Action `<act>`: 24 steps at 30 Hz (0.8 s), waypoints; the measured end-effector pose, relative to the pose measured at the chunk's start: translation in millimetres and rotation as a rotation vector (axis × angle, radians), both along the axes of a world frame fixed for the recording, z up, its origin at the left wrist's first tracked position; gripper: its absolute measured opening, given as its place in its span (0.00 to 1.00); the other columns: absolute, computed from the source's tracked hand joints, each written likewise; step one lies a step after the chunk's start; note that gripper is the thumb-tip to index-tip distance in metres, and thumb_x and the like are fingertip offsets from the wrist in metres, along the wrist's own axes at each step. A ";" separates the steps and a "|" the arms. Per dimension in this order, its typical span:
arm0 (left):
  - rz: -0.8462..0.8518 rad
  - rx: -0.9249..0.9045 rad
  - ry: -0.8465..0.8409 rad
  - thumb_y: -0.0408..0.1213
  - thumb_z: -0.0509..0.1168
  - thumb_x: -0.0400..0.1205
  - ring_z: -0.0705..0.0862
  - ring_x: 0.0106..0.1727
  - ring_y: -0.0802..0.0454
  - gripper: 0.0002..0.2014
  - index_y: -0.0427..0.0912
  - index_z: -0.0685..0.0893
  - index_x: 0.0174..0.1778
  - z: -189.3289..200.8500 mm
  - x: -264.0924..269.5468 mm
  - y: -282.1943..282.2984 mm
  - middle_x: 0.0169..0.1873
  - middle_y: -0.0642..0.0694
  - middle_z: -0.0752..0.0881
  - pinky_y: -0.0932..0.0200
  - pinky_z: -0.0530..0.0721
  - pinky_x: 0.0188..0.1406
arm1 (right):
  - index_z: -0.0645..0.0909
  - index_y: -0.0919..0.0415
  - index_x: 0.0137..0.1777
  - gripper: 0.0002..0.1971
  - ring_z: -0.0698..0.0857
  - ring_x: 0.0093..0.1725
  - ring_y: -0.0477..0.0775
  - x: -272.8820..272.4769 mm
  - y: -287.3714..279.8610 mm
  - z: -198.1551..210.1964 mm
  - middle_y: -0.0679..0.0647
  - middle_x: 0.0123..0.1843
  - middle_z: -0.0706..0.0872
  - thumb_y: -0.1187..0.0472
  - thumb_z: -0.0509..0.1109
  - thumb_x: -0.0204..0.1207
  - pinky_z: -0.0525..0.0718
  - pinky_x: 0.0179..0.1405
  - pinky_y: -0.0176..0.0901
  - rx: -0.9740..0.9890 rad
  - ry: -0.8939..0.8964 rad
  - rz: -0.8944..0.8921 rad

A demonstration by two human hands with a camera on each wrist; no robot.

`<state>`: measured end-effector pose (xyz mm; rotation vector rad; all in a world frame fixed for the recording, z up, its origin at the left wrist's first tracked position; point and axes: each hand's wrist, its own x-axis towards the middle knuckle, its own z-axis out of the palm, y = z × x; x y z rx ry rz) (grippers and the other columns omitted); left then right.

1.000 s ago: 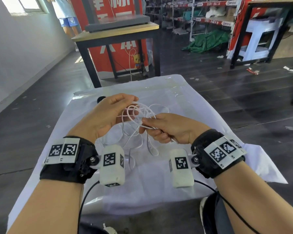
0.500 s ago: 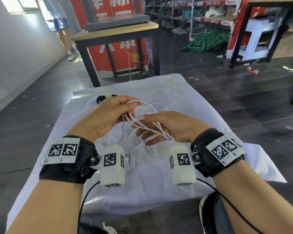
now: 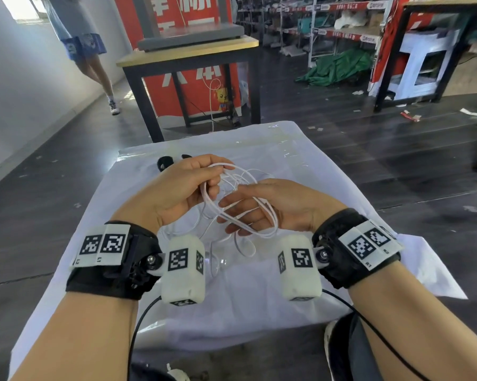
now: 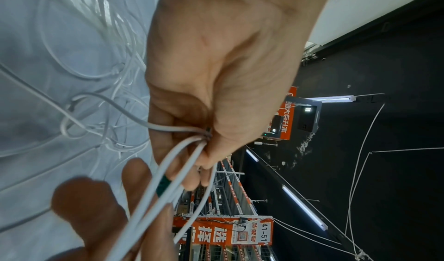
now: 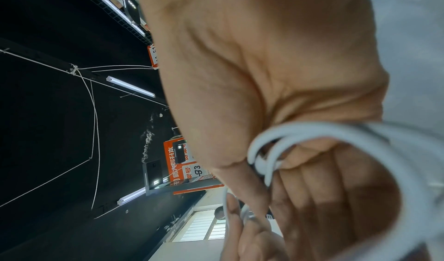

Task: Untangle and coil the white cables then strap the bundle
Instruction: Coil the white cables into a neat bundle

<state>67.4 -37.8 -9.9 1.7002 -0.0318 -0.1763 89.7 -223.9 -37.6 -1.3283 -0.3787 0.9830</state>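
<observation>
Nearest to the person, both forearms reached out over a table draped in a white sheet (image 3: 300, 303), each wrist wrapped in a black band carrying a white camera block. The right hand (image 3: 275, 207) lay palm-up with its fingers straight and spread, and several loops of the white cables (image 3: 242, 215) ran across those fingers and around the hand; from the right wrist view the loops passed over the base of the fingers. The left hand (image 3: 182, 188) was raised just beside it, thumb and fingertips pinched together on a bunch of cable strands, which the left wrist view showed gathered at the pinch (image 4: 204, 134). The rest of the cables hung loose in a tangle down onto the sheet between the two wrists. Just past the left hand a black strap (image 3: 164, 163) lay on the sheet. Farther off stood a dark-framed table (image 3: 187, 55), and a person's legs (image 3: 99, 75) showed by the wall.
</observation>
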 end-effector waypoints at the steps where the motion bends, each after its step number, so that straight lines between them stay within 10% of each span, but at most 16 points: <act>1: 0.011 -0.021 -0.002 0.29 0.58 0.87 0.76 0.27 0.57 0.11 0.38 0.86 0.55 -0.2 -0.2 -0.3 0.27 0.48 0.74 0.68 0.81 0.29 | 0.79 0.71 0.65 0.20 0.90 0.46 0.59 -0.1 0.1 0.1 0.67 0.54 0.89 0.56 0.56 0.87 0.88 0.49 0.45 -0.019 -0.037 0.012; 8: 0.063 -0.069 -0.016 0.28 0.59 0.85 0.79 0.28 0.57 0.09 0.39 0.86 0.51 -2.1 2.4 -0.7 0.28 0.48 0.78 0.67 0.82 0.29 | 0.82 0.68 0.64 0.21 0.65 0.21 0.43 -1.0 1.8 -2.5 0.49 0.28 0.76 0.53 0.55 0.87 0.66 0.22 0.28 -0.102 -0.246 0.056; 19: 0.027 -0.237 0.008 0.36 0.67 0.74 0.87 0.35 0.58 0.09 0.42 0.92 0.44 0.1 -7.7 15.6 0.35 0.47 0.90 0.67 0.88 0.38 | 0.77 0.63 0.43 0.14 0.63 0.20 0.42 -5.9 0.4 -2.2 0.47 0.24 0.66 0.59 0.55 0.87 0.62 0.20 0.28 -0.067 -0.190 0.144; 24: 0.088 -0.001 -0.101 0.38 0.65 0.82 0.88 0.41 0.55 0.09 0.43 0.90 0.52 -3.3 0.2 9.4 0.41 0.45 0.92 0.65 0.87 0.43 | 0.76 0.62 0.41 0.16 0.61 0.18 0.40 -6.0 0.7 0.0 0.46 0.23 0.65 0.59 0.53 0.88 0.56 0.21 0.31 0.043 -0.178 0.107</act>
